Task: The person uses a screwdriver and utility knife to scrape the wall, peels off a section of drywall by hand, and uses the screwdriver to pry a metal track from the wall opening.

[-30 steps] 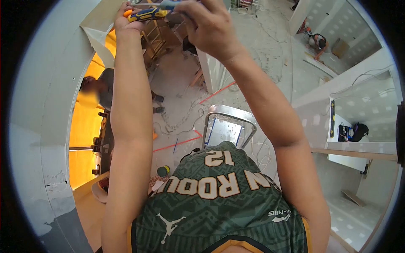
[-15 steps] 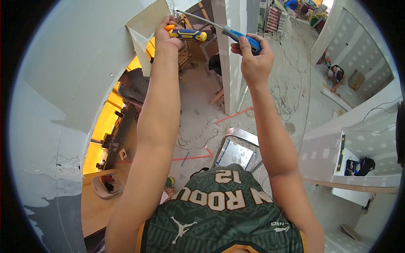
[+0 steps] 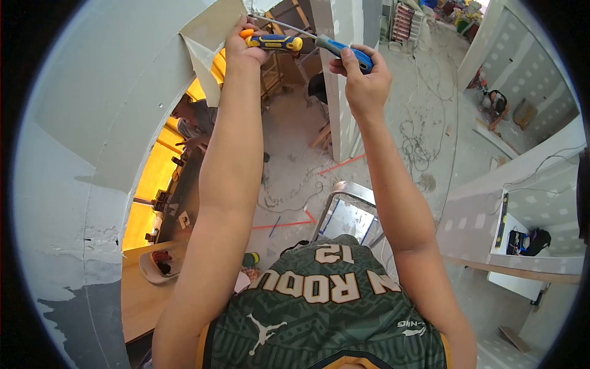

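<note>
My left hand (image 3: 247, 46) is raised at the top centre beside the edge of a drywall panel, closed around a tool with a blue and yellow handle (image 3: 275, 42) and an orange part. To its right, my right hand (image 3: 369, 77) grips the blue and grey handle of a screwdriver (image 3: 332, 47). The screwdriver's long shaft points up and left, its tip by the fingers of my left hand. What the tip touches is too small to tell.
A stepladder (image 3: 351, 197) stands in front of me. Behind the wall opening at left is a person (image 3: 198, 120); another person (image 3: 495, 104) crouches at far right. A plastic tub (image 3: 158, 264) rests on a wooden board. Cables (image 3: 413, 138) lie on the floor.
Both hands and the screwdriver have shifted slightly up and left in view. The person behind the opening has moved an arm.
</note>
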Tool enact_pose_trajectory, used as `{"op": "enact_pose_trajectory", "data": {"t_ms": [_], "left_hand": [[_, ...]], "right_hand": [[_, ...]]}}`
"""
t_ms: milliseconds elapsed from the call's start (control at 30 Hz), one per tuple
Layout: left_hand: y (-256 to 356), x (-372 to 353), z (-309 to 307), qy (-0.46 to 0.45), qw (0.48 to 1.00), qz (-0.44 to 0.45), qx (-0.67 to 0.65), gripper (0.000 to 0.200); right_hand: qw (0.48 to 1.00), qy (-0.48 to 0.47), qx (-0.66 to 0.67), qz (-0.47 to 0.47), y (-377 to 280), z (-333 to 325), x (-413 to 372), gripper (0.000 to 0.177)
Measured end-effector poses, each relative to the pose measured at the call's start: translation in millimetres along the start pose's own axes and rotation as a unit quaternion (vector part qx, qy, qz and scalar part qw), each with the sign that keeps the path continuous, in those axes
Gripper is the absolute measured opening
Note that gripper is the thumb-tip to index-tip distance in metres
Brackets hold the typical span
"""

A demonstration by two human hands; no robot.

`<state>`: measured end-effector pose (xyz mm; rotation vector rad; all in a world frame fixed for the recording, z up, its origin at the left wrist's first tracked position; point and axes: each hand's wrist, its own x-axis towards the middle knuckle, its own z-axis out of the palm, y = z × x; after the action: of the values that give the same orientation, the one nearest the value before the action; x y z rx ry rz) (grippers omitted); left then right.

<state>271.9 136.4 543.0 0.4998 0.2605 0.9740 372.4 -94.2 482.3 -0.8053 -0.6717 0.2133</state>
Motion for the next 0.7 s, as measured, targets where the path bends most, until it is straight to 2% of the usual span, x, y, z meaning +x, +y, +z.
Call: {"op": "enact_pose_trajectory", "data": {"t_ms": [267,367,433,467,533,567,667,700], "left_hand": [[-1.2,-6.5,1.8,-0.005,0.999,-0.012,-0.032,0.016],[-4.0,-14.3,8.3,0.018,1.0,0.004,-0.024,0.017],[5.4,17.3,-12.5,-0.009,1.0,0.006,-0.012,0.017],[9.2,28.1,-21.4,-0.039,0.999,0.007,0.001,0.017],[9.2,29.4,-24.3,-0.04,0.999,-0.004,-0.003,0.017],[9.2,30.6,-25.1,-0.042,0.999,-0.013,-0.006,0.018],[12.7,34.9,-25.5,-0.018,0.999,-0.04,-0.029,0.019],[12.4,35.5,-24.9,-0.018,0.999,-0.041,-0.03,0.019]], "right_hand": [[1.0,0.0,0.0,0.006,2.4,0.5,-0.6,0.024],[0.999,-0.009,0.009,0.04,-6.1,0.8,0.2,0.026],[0.995,-0.01,-0.092,0.032,-28.9,6.6,1.5,0.027],[0.995,-0.01,-0.094,0.034,-37.6,8.4,5.1,0.027],[0.982,-0.024,-0.158,0.098,-57.7,9.6,13.9,0.031],[0.982,-0.023,-0.16,0.098,-70.6,9.6,19.8,0.031],[0.944,-0.082,-0.265,0.18,-104.2,9.6,34.9,0.025],[0.952,-0.014,-0.295,0.08,-95.4,22.7,33.8,0.043]]}}
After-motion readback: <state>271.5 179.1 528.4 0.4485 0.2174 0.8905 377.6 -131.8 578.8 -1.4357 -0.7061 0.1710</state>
